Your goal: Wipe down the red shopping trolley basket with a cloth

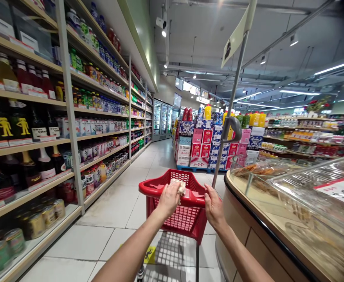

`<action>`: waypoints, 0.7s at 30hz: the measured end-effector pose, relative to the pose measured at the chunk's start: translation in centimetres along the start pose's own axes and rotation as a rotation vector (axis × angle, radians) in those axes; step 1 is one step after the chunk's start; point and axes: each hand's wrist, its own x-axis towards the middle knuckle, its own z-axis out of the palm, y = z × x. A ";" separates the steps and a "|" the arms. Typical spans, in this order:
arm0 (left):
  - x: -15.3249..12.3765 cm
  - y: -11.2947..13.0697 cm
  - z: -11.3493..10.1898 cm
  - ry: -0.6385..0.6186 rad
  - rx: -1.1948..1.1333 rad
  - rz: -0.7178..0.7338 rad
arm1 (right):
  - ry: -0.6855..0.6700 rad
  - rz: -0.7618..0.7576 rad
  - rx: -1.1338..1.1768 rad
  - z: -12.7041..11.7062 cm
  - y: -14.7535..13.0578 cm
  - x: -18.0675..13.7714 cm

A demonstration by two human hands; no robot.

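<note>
A red plastic shopping cart [186,229] with lattice basket walls stands straight in front of me. My left hand [168,200] is closed on a crumpled off-white cloth [178,185], pressed down on the cart's red handle [193,200]. At the right end of that handle, my right hand [213,205] curls its fingers round the red rim. Just behind these fingers rises a slanted grey metal pole [238,78], bearing a grey hook-shaped holder [232,129] and a pale flag [235,41].
Tall shelves [72,105] of bottles and cans line the left side. Close on the right stands a curved counter [248,219] with clear lids. Stacked drink cartons [201,145] rise ahead, beside a tiled aisle [148,156] leading to glass-door fridges [161,117].
</note>
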 end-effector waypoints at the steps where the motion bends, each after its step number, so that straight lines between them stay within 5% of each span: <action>1: 0.1 0.0 -0.3 -0.037 -0.004 -0.025 | -0.029 -0.007 -0.011 0.0 -0.1 0.1; 6: -0.6 -0.7 -2.4 -0.233 0.036 -0.054 | -0.362 -0.095 -0.140 1.2 -2.5 1.2; 14: -2.6 -4.7 -5.1 -0.278 0.150 -0.139 | -0.503 -0.191 -0.239 4.5 -7.1 2.7; 17: -3.0 -5.5 -5.2 -0.246 0.147 -0.111 | -0.487 -0.239 -0.282 2.6 -5.7 2.3; 21: -3.5 -5.6 -5.2 -0.193 0.155 -0.114 | -0.363 0.011 -0.378 -2.4 -0.9 1.9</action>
